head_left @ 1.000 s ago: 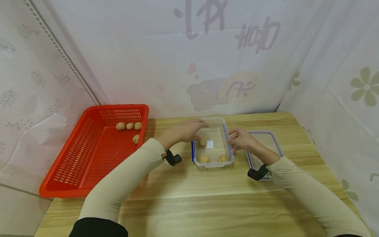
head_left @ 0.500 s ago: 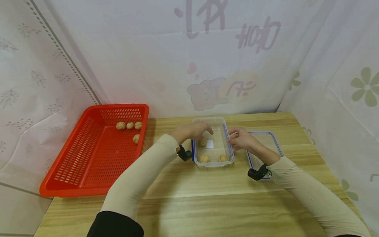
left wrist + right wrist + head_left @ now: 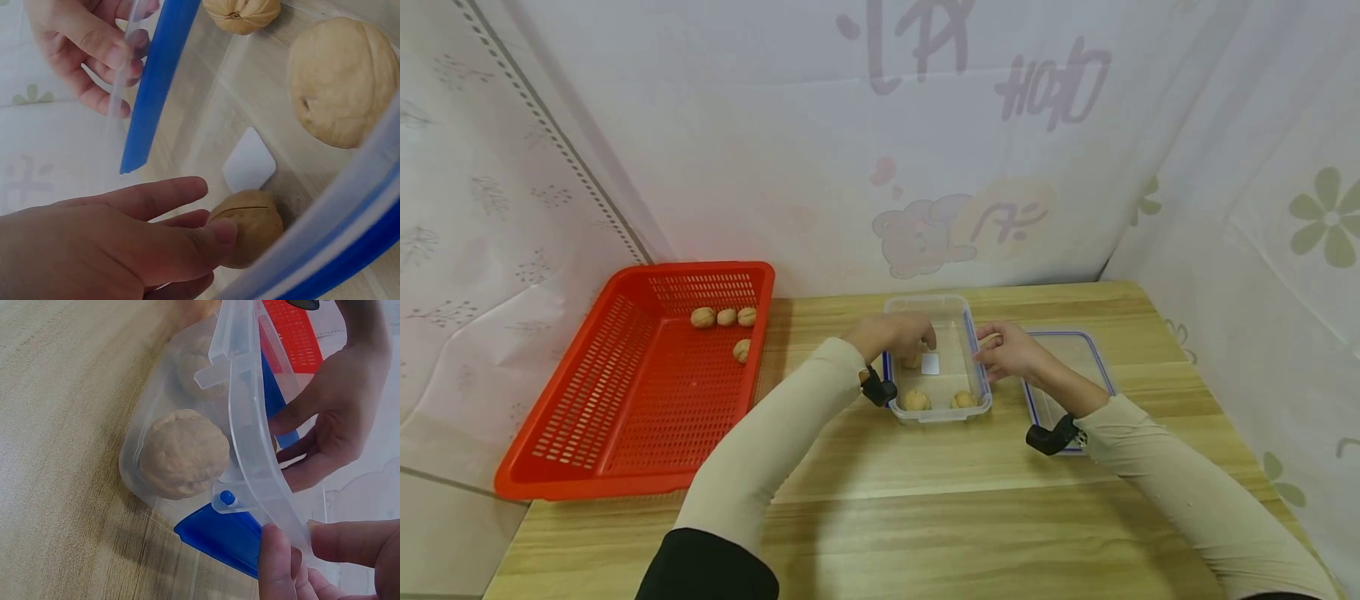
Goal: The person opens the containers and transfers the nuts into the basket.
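A clear plastic food container (image 3: 942, 417) with blue clips stands on the wooden table. My left hand (image 3: 898, 335) reaches down inside it; in the left wrist view the thumb lies on a walnut (image 3: 255, 232) and other fingers curl behind it, the index finger stretched past. Two more walnuts sit along the container's near side, one at the left corner (image 3: 916, 401) and one at the right (image 3: 964, 400). With thumb and fingers, my right hand (image 3: 1009, 353) pinches the container's right rim. A small white square (image 3: 930, 364) shows beside the held walnut.
A red plastic basket (image 3: 681, 483) stands at the left, with several walnuts (image 3: 703, 317) near its far right corner. The container's blue-edged lid (image 3: 1070, 337) lies at the right, partly under my right forearm. Patterned cloth (image 3: 760, 150) rises behind the table.
My left hand has moved right and further down into the container, its fingers closing around the walnut by the white square. My right hand has kept its place on the rim.
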`<action>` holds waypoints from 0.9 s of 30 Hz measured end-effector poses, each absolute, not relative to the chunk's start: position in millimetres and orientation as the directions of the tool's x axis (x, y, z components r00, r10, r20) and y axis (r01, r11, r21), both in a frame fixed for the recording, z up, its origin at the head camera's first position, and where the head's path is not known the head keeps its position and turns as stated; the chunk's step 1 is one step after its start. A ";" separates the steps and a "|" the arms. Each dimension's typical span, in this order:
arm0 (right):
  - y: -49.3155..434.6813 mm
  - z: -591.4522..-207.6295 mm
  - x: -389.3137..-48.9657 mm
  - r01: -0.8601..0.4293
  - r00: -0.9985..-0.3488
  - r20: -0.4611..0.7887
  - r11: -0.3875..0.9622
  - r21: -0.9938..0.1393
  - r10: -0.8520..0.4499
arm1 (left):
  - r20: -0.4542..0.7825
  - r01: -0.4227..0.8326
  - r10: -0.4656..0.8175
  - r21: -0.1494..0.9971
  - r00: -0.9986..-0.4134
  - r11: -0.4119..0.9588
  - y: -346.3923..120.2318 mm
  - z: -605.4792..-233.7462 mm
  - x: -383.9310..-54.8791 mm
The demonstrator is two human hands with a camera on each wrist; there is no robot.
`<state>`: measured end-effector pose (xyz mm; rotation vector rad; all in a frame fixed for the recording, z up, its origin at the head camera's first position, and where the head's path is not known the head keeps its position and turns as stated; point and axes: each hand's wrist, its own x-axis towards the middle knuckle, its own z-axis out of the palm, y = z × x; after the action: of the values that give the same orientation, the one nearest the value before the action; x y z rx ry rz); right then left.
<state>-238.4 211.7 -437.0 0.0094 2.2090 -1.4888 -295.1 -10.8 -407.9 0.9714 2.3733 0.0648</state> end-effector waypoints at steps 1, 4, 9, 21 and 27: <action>211.6 -436.8 -238.5 0.263 -0.888 -0.385 0.408 -0.874 -0.252 | -0.488 0.638 0.659 0.240 -0.572 0.732 -10.8 -408.8 -295.5; 211.8 -436.8 -238.9 0.259 -0.887 -0.383 0.408 -0.875 -0.257 | -0.496 0.651 0.656 0.216 -0.569 0.728 -10.2 -411.4 -296.6; 211.4 -435.6 -238.7 0.261 -0.887 -0.385 0.410 -0.874 -0.256 | -0.516 0.630 0.645 0.237 -0.564 0.740 -7.7 -417.0 -299.7; 211.2 -436.0 -238.6 0.252 -0.885 -0.380 0.408 -0.878 -0.270 | -0.448 0.633 0.691 0.299 -0.568 0.714 -10.1 -421.1 -299.3; 212.1 -436.7 -238.6 0.252 -0.886 -0.380 0.410 -0.876 -0.266 | -0.369 0.591 0.686 0.349 -0.627 0.727 -13.7 -420.6 -299.0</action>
<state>-238.6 212.1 -436.7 -0.0120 2.2046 -1.4868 -299.0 -13.7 -420.6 0.9724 2.4485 0.2669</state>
